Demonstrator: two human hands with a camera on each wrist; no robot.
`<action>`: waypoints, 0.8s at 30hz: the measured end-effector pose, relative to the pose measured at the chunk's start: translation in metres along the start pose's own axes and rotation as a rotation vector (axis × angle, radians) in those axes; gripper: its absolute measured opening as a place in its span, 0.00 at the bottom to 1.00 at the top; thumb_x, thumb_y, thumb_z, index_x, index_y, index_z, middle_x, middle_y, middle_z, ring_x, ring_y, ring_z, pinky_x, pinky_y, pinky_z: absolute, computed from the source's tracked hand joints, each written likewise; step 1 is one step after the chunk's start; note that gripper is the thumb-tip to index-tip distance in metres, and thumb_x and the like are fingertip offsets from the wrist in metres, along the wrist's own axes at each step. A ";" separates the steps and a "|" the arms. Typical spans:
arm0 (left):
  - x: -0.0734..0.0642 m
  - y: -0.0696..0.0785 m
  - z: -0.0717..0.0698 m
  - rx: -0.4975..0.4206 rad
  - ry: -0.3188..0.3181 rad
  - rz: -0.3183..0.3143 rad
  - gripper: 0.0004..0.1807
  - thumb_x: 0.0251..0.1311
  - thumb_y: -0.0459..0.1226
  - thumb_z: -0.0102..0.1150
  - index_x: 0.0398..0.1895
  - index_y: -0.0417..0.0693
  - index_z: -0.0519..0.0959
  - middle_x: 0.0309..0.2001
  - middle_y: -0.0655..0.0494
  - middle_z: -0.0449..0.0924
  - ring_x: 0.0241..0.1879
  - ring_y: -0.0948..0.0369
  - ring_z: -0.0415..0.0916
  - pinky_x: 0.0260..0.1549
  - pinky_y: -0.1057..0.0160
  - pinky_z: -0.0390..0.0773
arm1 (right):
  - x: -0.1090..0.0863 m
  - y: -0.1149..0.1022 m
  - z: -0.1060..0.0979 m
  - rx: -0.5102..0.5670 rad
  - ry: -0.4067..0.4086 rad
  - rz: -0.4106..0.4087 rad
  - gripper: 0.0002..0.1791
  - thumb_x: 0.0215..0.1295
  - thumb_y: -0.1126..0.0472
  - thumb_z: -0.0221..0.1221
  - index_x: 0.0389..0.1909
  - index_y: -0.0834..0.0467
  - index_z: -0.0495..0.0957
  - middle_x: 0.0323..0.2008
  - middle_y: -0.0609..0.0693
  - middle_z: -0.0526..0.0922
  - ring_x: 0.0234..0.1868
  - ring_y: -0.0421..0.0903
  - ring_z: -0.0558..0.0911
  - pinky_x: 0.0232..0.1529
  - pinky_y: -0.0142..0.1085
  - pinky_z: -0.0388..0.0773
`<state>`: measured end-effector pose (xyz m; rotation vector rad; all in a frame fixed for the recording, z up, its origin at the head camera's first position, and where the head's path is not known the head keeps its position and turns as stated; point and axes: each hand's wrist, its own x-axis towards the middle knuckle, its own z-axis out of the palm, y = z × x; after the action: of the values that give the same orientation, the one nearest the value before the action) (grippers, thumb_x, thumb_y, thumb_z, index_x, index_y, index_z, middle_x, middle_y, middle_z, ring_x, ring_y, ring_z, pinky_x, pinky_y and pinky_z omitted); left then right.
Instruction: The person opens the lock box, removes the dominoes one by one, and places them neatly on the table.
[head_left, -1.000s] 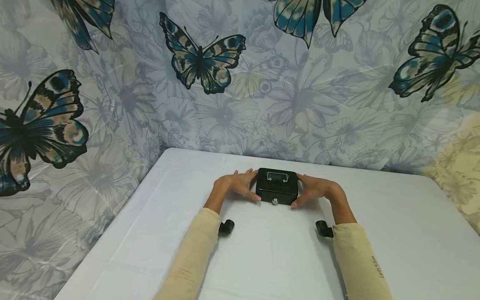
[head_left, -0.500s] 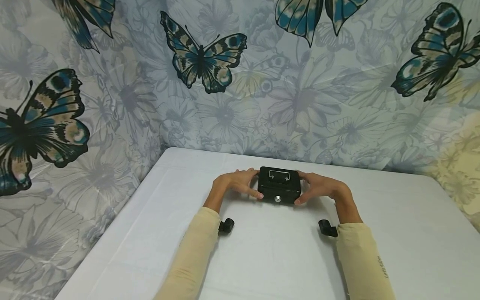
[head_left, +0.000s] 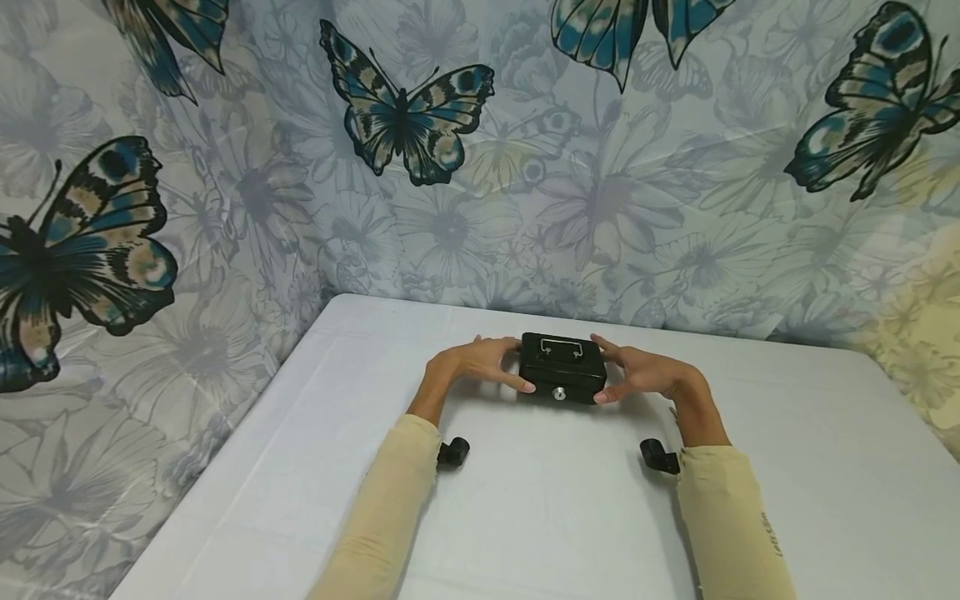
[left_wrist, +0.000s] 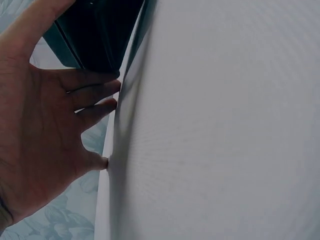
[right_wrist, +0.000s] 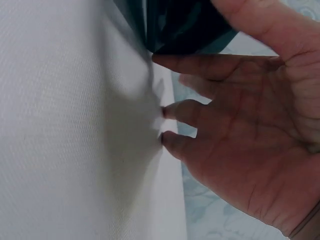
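Note:
A small black cash box (head_left: 562, 368) with a wire handle on its lid and a silver lock on its front sits on the white table. My left hand (head_left: 480, 363) is at its left side, thumb on the front near the corner. On the other side, my right hand (head_left: 645, 372) has its thumb at the front right corner and a finger near the back. Both wrist views show spread, mostly straight fingers beside the dark box, some fingertips at the tabletop. The box's lid is closed.
The white-covered table (head_left: 525, 517) reaches back to a wall (head_left: 600, 192) of floral and butterfly fabric. Black wrist mounts (head_left: 453, 452) stick out inward from both beige sleeves (head_left: 382, 517).
The cash box has slid slightly right and back. Both hands moved along with it, and the right hand's fingers now spread more at the back corner.

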<state>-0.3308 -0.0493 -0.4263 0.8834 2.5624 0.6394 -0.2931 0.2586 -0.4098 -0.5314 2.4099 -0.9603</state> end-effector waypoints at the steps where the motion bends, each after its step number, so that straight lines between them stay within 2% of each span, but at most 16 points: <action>1: 0.000 0.000 0.000 0.003 -0.001 -0.001 0.59 0.32 0.74 0.55 0.69 0.55 0.56 0.66 0.62 0.60 0.68 0.62 0.51 0.66 0.48 0.37 | 0.000 0.000 0.000 0.005 -0.004 -0.010 0.62 0.45 0.47 0.69 0.72 0.54 0.36 0.68 0.61 0.53 0.70 0.60 0.43 0.62 0.63 0.41; 5: -0.001 0.000 0.001 0.000 -0.008 -0.031 0.62 0.31 0.75 0.54 0.70 0.54 0.53 0.68 0.61 0.56 0.69 0.57 0.46 0.66 0.48 0.38 | 0.002 0.000 0.000 0.040 -0.018 -0.031 0.60 0.47 0.50 0.68 0.72 0.58 0.36 0.69 0.59 0.53 0.70 0.60 0.39 0.62 0.62 0.37; 10: -0.002 -0.002 0.001 -0.019 -0.006 -0.069 0.63 0.30 0.75 0.54 0.71 0.55 0.51 0.69 0.60 0.53 0.70 0.50 0.40 0.66 0.48 0.40 | 0.003 0.001 0.000 0.054 -0.033 -0.011 0.60 0.50 0.49 0.67 0.71 0.59 0.34 0.70 0.59 0.47 0.70 0.58 0.37 0.63 0.62 0.36; 16: 0.000 -0.002 0.002 -0.016 -0.007 -0.051 0.63 0.31 0.75 0.54 0.71 0.54 0.51 0.69 0.59 0.54 0.70 0.53 0.41 0.66 0.48 0.38 | 0.001 0.000 0.001 0.063 -0.028 0.016 0.56 0.50 0.47 0.66 0.71 0.61 0.42 0.72 0.57 0.41 0.70 0.57 0.37 0.64 0.60 0.37; 21: 0.000 -0.002 0.002 -0.009 -0.019 -0.064 0.63 0.29 0.76 0.54 0.71 0.55 0.52 0.69 0.61 0.55 0.70 0.51 0.40 0.66 0.47 0.39 | -0.001 -0.003 0.001 0.016 -0.021 0.017 0.53 0.49 0.45 0.66 0.70 0.60 0.49 0.71 0.56 0.46 0.70 0.57 0.41 0.64 0.59 0.41; 24: 0.002 -0.003 0.002 0.004 -0.016 -0.051 0.63 0.29 0.76 0.53 0.70 0.54 0.52 0.69 0.61 0.55 0.70 0.54 0.41 0.66 0.48 0.38 | -0.006 -0.008 -0.003 -0.081 0.008 0.038 0.52 0.46 0.42 0.67 0.69 0.59 0.53 0.69 0.58 0.52 0.69 0.59 0.48 0.62 0.60 0.48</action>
<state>-0.3324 -0.0495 -0.4299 0.8178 2.5640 0.6102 -0.2884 0.2578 -0.4006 -0.5099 2.4656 -0.8542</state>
